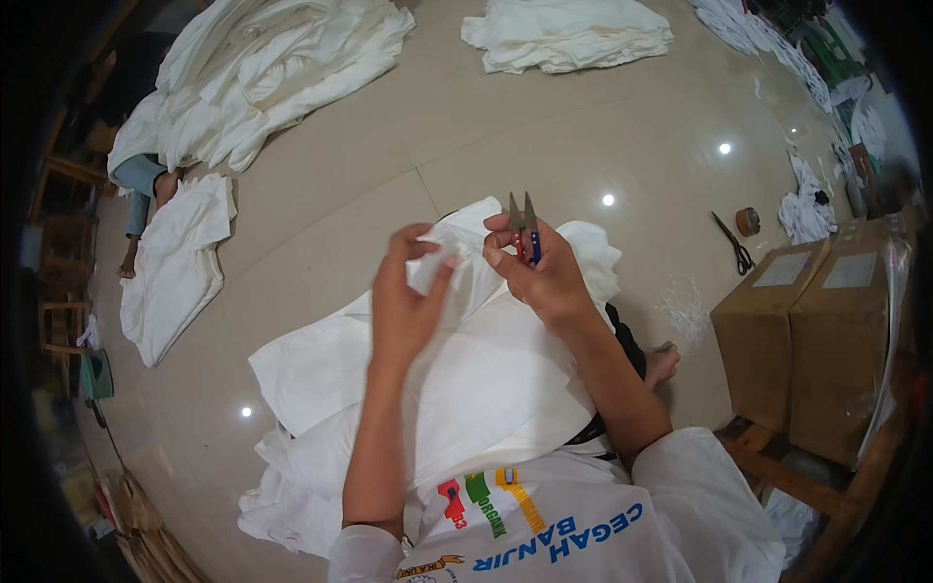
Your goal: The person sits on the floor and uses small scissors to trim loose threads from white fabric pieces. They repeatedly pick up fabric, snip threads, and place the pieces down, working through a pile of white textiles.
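White cloth [486, 360] lies bunched over my lap, with folds spilling to the left. In my right hand [549, 282] is a pair of thread snips [530, 216] with red and blue handles, its blades pointing away from me. The fingers of that hand also sit against the raised far edge of the cloth. My left hand [403, 301] is just left of that edge, its curved fingers and thumb apart. Whether its fingertips touch the cloth is not plain.
Piles of white cloth [282, 83] lie on the tiled floor at the far left and far middle [569, 37]. A person's hand [128, 264] rests by a folded cloth [175, 272] at left. Black scissors [734, 243], a tape roll [747, 222] and cardboard boxes [763, 335] are at right.
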`<move>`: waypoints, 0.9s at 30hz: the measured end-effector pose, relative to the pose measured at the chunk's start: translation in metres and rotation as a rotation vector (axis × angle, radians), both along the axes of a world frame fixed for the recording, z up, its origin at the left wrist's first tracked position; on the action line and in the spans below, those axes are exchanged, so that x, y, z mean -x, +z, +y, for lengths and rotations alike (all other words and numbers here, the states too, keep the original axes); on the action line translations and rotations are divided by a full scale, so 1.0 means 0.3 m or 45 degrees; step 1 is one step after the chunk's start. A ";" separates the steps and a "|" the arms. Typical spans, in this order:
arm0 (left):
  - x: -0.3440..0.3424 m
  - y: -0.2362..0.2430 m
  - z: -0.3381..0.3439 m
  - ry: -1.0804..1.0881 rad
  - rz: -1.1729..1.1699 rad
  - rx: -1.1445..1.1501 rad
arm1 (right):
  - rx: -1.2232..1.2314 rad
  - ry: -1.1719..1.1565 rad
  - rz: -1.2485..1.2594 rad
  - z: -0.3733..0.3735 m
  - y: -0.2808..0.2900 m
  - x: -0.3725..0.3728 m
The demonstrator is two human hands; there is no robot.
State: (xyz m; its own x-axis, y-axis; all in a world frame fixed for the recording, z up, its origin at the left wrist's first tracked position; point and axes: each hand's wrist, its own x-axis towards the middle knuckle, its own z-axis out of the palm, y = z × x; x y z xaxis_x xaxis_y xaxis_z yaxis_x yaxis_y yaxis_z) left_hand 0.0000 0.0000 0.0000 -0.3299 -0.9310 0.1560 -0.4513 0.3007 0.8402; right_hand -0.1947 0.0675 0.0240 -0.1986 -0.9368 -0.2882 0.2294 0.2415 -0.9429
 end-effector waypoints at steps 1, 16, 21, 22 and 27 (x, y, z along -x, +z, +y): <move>0.040 0.011 0.040 -0.011 -0.134 0.019 | 0.031 -0.019 0.008 -0.001 0.000 0.001; 0.161 0.015 0.130 0.084 0.882 -0.743 | 0.129 0.132 0.688 -0.022 0.037 0.029; 0.167 0.028 0.142 0.073 0.878 -0.742 | 0.245 0.102 0.817 -0.011 0.017 0.005; 0.166 0.025 0.144 0.071 0.891 -0.731 | 0.243 0.105 0.800 -0.013 0.022 -0.001; 0.159 0.021 0.140 0.079 0.895 -0.746 | 0.195 0.059 0.699 -0.024 0.015 -0.004</move>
State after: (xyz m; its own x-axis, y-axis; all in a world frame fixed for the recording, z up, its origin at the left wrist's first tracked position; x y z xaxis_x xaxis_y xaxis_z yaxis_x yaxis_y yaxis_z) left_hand -0.0477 0.0419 0.0064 -0.2845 -0.9374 -0.2010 0.2206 -0.2681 0.9378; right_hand -0.1935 0.0602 0.0286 -0.2389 -0.9709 -0.0148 -0.3119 0.0911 -0.9457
